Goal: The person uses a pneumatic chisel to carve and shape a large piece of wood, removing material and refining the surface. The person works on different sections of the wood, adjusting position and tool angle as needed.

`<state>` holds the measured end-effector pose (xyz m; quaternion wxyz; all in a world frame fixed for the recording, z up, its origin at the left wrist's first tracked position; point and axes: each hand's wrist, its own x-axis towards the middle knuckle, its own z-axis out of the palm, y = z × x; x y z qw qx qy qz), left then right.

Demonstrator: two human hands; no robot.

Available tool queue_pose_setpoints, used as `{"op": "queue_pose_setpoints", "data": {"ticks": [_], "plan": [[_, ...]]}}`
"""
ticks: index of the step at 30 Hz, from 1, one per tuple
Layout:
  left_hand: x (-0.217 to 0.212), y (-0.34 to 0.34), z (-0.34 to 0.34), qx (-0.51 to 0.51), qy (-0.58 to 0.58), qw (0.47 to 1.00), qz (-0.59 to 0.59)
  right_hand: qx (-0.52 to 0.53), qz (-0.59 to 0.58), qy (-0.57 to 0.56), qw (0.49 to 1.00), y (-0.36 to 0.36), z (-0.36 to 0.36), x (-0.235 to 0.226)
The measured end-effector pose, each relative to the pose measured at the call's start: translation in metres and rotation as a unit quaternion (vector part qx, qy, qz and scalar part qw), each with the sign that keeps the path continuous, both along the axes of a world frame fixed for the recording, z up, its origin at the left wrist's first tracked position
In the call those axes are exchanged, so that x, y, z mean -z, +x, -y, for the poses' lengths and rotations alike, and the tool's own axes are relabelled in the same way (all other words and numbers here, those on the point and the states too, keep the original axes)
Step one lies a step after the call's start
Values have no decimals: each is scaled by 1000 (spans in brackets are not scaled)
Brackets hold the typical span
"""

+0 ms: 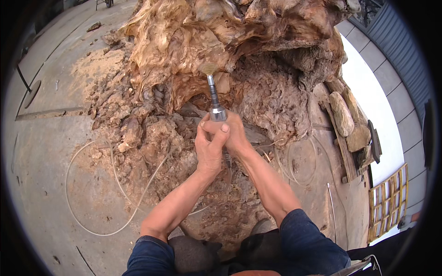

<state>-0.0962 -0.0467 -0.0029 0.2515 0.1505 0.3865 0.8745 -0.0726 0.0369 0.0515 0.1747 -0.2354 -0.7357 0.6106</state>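
Both hands grip a slim die grinder [218, 113] with a silver collar and a long dark shank. My left hand [211, 146] wraps its body from the near left side, thumb on top. On the far right side, my right hand [235, 133] closes round the same body, its fingers partly hidden. The round tip [209, 69] is blurred and yellowish, at the face of a huge gnarled wood stump [184, 60]; whether it touches, I cannot tell. A dark hose [227, 158] runs down from the grinder below my hands.
Wood chips and debris [152, 184] lie round the stump's foot. A pale hose [69, 198] loops over the concrete floor at left. On the right are stacked stones [341, 114] by a plank, a thin rod [331, 207] and a wooden lattice rack [389, 202].
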Motion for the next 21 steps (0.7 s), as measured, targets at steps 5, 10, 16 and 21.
{"op": "queue_pose_setpoints", "data": {"ticks": [5,10,16,21], "plan": [[-18,-31,-6,-32,-15,999,-19,-23,-50,-38,998,-32,-7,-13],[-5,-29,-10,-52,13,998,25,-19,1,6,1000,-35,-5,-11],[10,-4,-6,-2,-17,999,41,2,32,-24,999,-10,-10,11],[35,20,-7,33,-6,995,89,-35,107,88,990,11,-22,32]]}}
